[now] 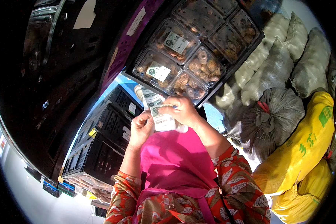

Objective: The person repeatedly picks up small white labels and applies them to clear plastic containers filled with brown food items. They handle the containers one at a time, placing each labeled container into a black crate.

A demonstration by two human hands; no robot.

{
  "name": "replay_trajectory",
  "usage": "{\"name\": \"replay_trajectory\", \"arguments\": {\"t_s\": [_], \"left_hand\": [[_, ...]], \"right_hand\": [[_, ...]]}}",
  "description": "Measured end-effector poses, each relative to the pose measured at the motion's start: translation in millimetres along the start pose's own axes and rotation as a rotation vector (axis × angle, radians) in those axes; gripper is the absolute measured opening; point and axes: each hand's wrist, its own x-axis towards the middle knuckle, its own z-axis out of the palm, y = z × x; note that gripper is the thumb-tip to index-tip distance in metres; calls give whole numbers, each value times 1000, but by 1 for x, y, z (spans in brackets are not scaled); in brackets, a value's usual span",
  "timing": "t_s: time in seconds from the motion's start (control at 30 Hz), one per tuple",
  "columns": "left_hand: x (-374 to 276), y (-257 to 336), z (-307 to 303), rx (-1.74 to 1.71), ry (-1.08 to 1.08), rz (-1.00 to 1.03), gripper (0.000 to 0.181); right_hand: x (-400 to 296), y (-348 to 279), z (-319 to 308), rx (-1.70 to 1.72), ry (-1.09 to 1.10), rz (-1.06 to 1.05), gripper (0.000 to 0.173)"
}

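Note:
A strip of printed adhesive labels (164,120) is between my two hands, in front of the pink apron. My left hand (142,126) pinches its left edge. With thumb and forefinger, my right hand (180,109) grips the top right corner of the same strip. More of the labels hang beyond my fingers, towards a roll partly in view. Just past my hands stands a black plastic crate (212,89) of clear plastic punnets. Two nearer punnets hold brown shellfish or mushrooms, I cannot tell which; a labelled punnet (163,68) and another labelled punnet (175,40) are beside them.
Stacked black crates (100,140) stand at the left, below a purple crate (128,33). Woven sacks (268,70), a tied dark mesh sack (271,120) and yellow woven sacks (302,145) are piled at the right. Dark shelving or crates fill the upper left.

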Motion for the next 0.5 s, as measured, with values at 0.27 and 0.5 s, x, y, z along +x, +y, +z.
{"name": "replay_trajectory", "arguments": {"t_s": [0.27, 0.5], "left_hand": [[1, -13, -1, 583, 93, 235, 4], [-19, -31, -39, 370, 392, 170, 14]], "right_hand": [[-3, 5, -14, 549, 392, -158, 10], [-40, 59, -105, -43, 529, 42, 13]]}}
